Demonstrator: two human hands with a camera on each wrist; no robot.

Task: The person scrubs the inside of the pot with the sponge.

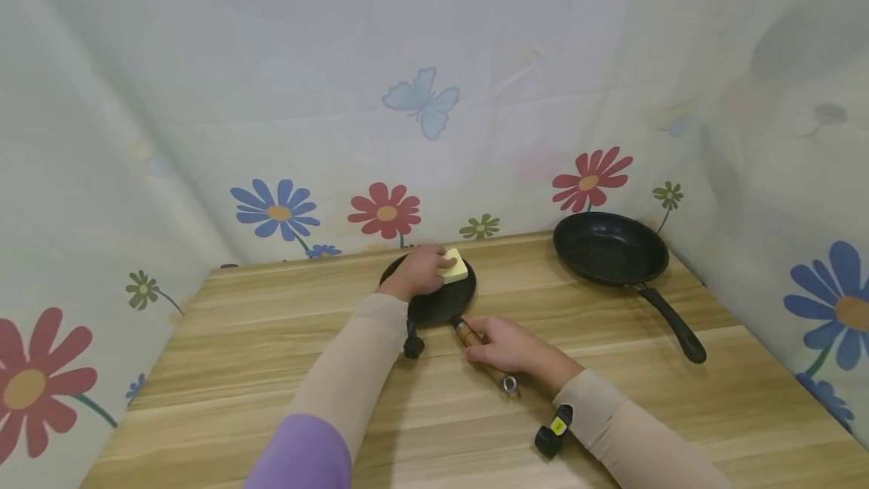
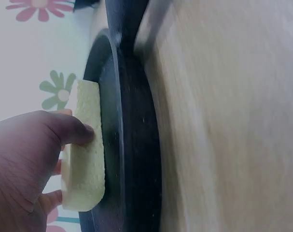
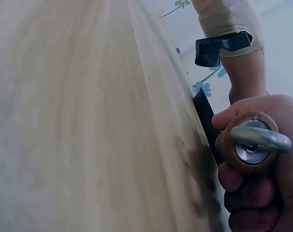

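A pale yellow sponge (image 1: 453,269) is pinched by my left hand (image 1: 419,272) over the inside of a small black frying pan (image 1: 444,306). In the left wrist view the thumb lies along one face of the sponge (image 2: 90,164), whose lower edge is down at the surface of the pan (image 2: 141,145). My right hand (image 1: 505,344) grips the pan's wooden handle (image 1: 495,374). From the right wrist view, fingers wrap round the handle, and a metal hanging ring (image 3: 262,138) sticks out of its end.
A larger black frying pan (image 1: 609,251) sits at the back right of the wooden table (image 1: 285,368), its black handle (image 1: 672,323) angled toward the front right. Behind the table hangs a flower-printed backdrop (image 1: 305,134). Dark wrist cameras (image 1: 553,435) are strapped to both forearms.
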